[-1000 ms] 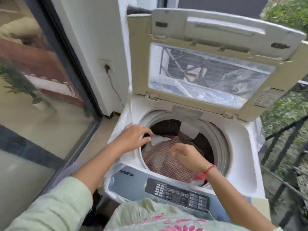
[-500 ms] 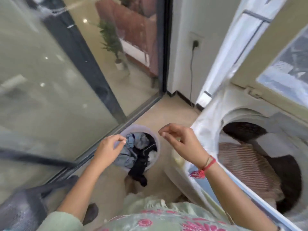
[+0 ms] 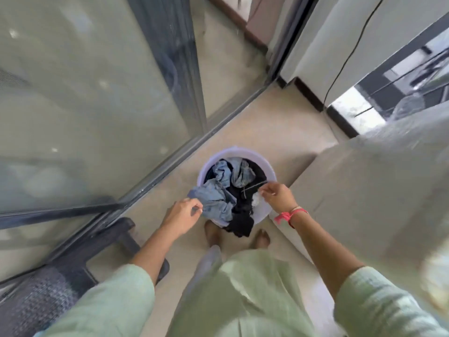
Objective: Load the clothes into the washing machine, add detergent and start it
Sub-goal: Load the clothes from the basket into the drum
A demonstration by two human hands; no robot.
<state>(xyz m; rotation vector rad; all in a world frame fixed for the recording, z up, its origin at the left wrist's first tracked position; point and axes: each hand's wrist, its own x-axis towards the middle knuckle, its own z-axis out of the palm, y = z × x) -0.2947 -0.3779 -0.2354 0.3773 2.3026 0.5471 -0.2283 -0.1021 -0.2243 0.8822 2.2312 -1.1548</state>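
Beige floor (image 3: 267,132) by glass door (image 3: 85,105): lilac bucket (image 3: 233,152) heaped with crumpled blue and black clothes (image 3: 226,181), spilling over rim. Left hand (image 3: 183,216) pinching edge of blue cloth (image 3: 213,200); right hand (image 3: 277,197) pinching thin cord (image 3: 254,187) above bucket.

We count one lavender bucket (image 3: 233,152) at mid-frame with one clothes heap (image 3: 218,198) too tangled to number, two hands, the left hand (image 3: 182,215) and the right hand (image 3: 278,197), two bare feet (image 3: 212,235) (image 3: 262,238) below, one pink wrist thread (image 3: 289,215), and one washing machine (image 3: 364,203) at right.
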